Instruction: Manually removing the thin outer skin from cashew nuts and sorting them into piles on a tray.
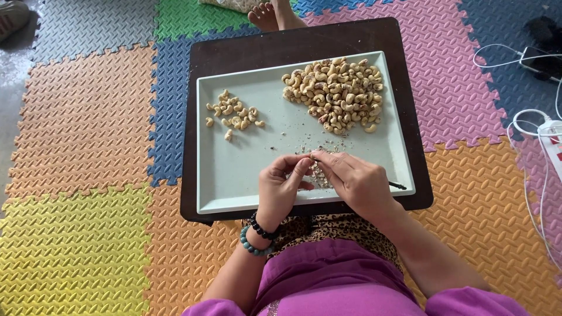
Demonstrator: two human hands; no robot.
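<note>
Floor: interlocking foam mats (pixel 82 146) in yellow, orange, blue, green and pink; cut off at every edge of the view. On them a dark brown low table (pixel 304 44), its near edge hidden by the person's lap. On the table a pale green tray (pixel 234 181).

Tray contents: large heap of cashews (pixel 336 93) far right; small group of cashews (pixel 234 114) far left; bits of skin (pixel 318 172) near the hands, partly covered by them.

White cables (pixel 535 152) and a phone (pixel 538 58) at right, cut by the frame. Bare foot (pixel 266 14) beyond the table.

Left hand (pixel 281 187), beaded bracelets at wrist, fingertips pinched together on something too small to make out, probably one nut. Right hand (pixel 354 181) closed around a thin dark tool (pixel 398 185), only its end showing; both hands touch over the tray's near middle.
</note>
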